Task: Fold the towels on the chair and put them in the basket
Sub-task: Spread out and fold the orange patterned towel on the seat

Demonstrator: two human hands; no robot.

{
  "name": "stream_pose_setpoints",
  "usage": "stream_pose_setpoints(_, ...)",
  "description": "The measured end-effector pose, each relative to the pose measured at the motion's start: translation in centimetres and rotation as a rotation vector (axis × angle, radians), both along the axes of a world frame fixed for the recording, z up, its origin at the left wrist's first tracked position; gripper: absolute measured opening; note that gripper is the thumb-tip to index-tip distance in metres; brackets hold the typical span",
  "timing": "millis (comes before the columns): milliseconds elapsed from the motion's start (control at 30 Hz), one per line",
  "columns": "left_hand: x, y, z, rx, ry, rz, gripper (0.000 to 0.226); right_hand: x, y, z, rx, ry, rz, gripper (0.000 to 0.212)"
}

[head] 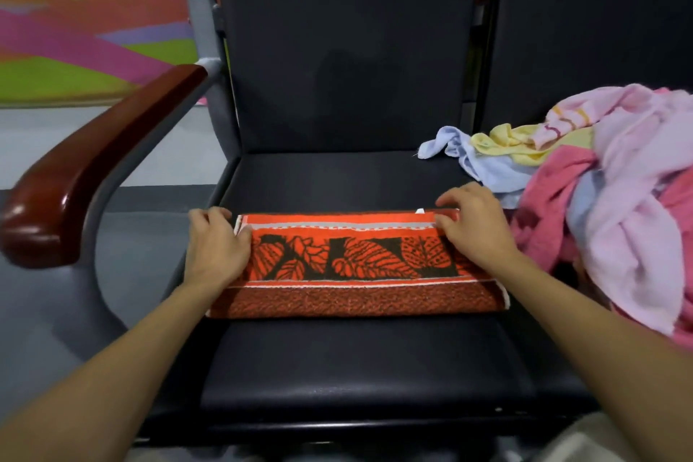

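Observation:
An orange towel (352,266) with a dark leaf pattern lies folded into a long strip across the black chair seat (337,360). My left hand (215,244) pinches its far left corner between thumb and fingers. At the far right corner, my right hand (474,227) curls its fingers over the towel's top edge and holds it. A heap of unfolded towels (615,191) in pink, pale blue and yellow sits on the neighbouring seat at the right. No basket is in view.
A dark red wooden armrest (86,172) on a grey frame juts out at the left of the chair. The black backrest (348,49) rises behind the towel. A pale blue towel (483,161) spills from the heap onto the seat's right rear corner.

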State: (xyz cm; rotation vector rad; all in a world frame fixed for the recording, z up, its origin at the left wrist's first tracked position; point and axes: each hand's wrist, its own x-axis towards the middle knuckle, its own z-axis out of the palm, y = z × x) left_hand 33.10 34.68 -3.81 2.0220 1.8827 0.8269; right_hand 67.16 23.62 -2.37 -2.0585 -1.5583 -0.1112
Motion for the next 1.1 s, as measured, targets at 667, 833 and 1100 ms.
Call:
stream_pose_setpoints(667, 2.6, -10.0, 11.6, -0.610, -0.750, -0.317, 0.012, -1.8, -4.1, 2.7, 0.005, 0.478, 0.114, 0.017)
stream_pose_setpoints(833, 10.7, -10.6, 13.1, -0.473, -0.664, -0.306, 0.020, 3.0, -5.6, 0.7, -0.004, 0.618, -0.094, 0.014)
stream_pose_setpoints(1100, 22.3, -12.2, 8.9, -0.516, -0.280, -0.378, 0.033, 5.1, -6.5, -0.5, -0.082, 0.593, -0.039, 0.015)
